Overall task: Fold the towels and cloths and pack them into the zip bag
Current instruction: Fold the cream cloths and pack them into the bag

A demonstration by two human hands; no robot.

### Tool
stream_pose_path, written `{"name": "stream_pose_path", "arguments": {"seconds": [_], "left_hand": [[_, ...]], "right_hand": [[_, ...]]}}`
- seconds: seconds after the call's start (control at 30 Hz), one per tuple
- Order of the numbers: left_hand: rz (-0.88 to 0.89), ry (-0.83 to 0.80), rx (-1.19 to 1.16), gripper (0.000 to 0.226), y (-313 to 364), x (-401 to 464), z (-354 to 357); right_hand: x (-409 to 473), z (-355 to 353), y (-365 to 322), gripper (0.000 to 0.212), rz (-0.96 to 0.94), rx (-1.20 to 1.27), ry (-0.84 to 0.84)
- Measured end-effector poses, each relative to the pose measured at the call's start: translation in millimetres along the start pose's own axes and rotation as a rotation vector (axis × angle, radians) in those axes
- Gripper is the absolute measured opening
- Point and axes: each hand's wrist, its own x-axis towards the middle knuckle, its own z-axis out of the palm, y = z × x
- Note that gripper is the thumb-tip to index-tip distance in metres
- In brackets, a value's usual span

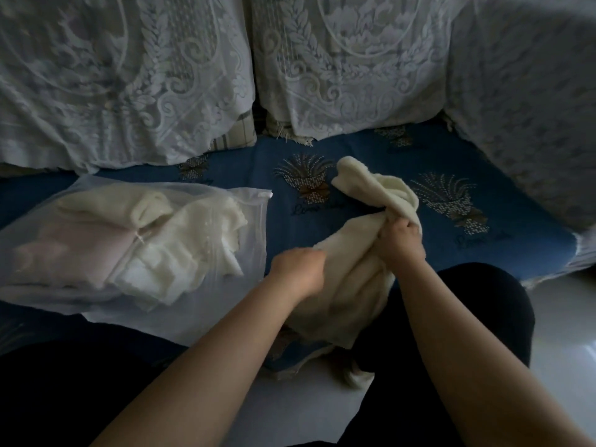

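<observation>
Cream fleece: one towel point(361, 253) is bunched between our two hands, held just above the blue seat cover point(371, 150). Our right hand point(401, 241) is curled tight round a gathered fold near the towel's middle, with one loose end flopping up and away beyond the knuckles. Our left hand point(298, 269) is fisted at the towel's near-left edge; fingers are turned under, so we judge it grips the cloth, though the contact itself is hidden. The towel's lower end trails down over the sofa's front edge, between our dark-clad knees.

The zip bag point(225, 253), translucent white mesh, lies flat on the cover to the left, well apart from the towel. Inside it we see folded cloths point(180, 240), cream and white, and a pale pink one point(74, 240) at the left. Its white zip tab sits at the far right corner; whether the mouth is open we cannot tell.

Surroundings: lace-draped back cushions point(129, 75) stand behind, and lace cloth also covers the armrest point(532, 108) at the right. The cover carries embroidered wheat-sheaf motifs, one just beyond the towel. Pale glossy floor point(564, 317) shows at right. Light is dim, and the left hand is motion-blurred.
</observation>
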Motion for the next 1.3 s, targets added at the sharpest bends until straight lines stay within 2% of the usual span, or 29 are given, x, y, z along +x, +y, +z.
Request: {"name": "stream_pose_path", "arguments": {"seconds": [0.07, 0.13, 0.23, 0.37, 0.47, 0.53, 0.6, 0.67, 0.7, 0.73, 0.8, 0.9, 0.97, 1.07, 1.14, 1.24, 1.3], "left_hand": [[0.020, 0.079, -0.120, 0.035, 5.9, 28.2, 2.7], [0.024, 0.037, -0.239, 0.046, 14.7, 53.5, 3.3], [-0.086, -0.079, -0.635, 0.070, 28.8, 79.1, -0.7], [-0.262, -0.148, -0.950, 0.078, 42.8, 94.4, -7.5], [-0.340, -0.272, -0.914, 0.079, 49.1, 93.1, -13.7], [-0.342, -0.392, -0.838, 0.081, 45.2, 85.7, -13.8], [-0.335, -0.496, -0.785, 0.076, 32.5, 75.6, -15.6], [-0.363, -0.574, -0.903, 0.073, 14.5, 68.3, -18.7], [-0.374, -0.502, -1.064, 0.070, 4.9, 68.8, -20.1], [-0.386, -0.347, -1.254, 0.063, -2.3, 68.0, -25.6], [-0.380, 0.074, -1.573, 0.034, -9.1, 62.7, -48.6], [-0.277, 0.620, -1.656, 0.020, -14.9, 43.6, -101.3], [-0.200, 0.885, -1.602, 0.012, -23.7, 32.9, -130.7], [-0.156, 1.029, -1.534, 0.017, -41.6, 21.4, -163.2], [-0.110, 1.016, -1.503, 0.019, -49.4, 13.4, -181.0], [-0.043, 0.944, -1.493, 0.041, -59.9, 11.8, -197.9], [-0.043, 0.954, -1.549, 0.033, -65.9, 12.4, -206.0]], "right_hand": [[-0.2, -1.9, 9.7, 0.057, 0.026, -0.006, 0.012], [0.5, -9.2, 19.1, 0.042, 0.022, -0.018, -0.040], [-2.5, -19.8, 30.1, 0.030, -0.057, 0.056, -0.145], [-27.8, -19.4, 45.3, 0.028, -0.178, 0.381, -0.286], [-38.0, -17.2, 50.1, 0.035, -0.170, 0.692, -0.311], [-38.1, -19.5, 48.2, 0.028, -0.138, 0.840, -0.333], [-38.4, -23.0, 44.0, 0.016, -0.136, 0.868, -0.365], [-39.2, -24.8, 40.4, 0.017, -0.182, 0.798, -0.364], [-40.7, -26.1, 37.9, 0.018, -0.201, 0.829, -0.329], [-42.2, -28.5, 34.4, 0.019, -0.201, 0.925, -0.288], [-43.9, -39.7, 25.5, 0.023, -0.167, 1.159, -0.200], [-37.8, -72.8, 10.8, 0.032, -0.154, 1.330, -0.006], [-34.4, -102.2, 0.3, 0.036, -0.122, 1.362, 0.129], [-32.4, -143.9, -16.1, 0.026, -0.167, 1.379, 0.251], [-29.6, -163.3, -27.5, 0.021, -0.234, 1.402, 0.278], [-25.8, -180.5, -43.9, 0.020, -0.278, 1.326, 0.320], [-24.9, -185.7, -53.0, 0.025, -0.297, 1.286, 0.330]]}}
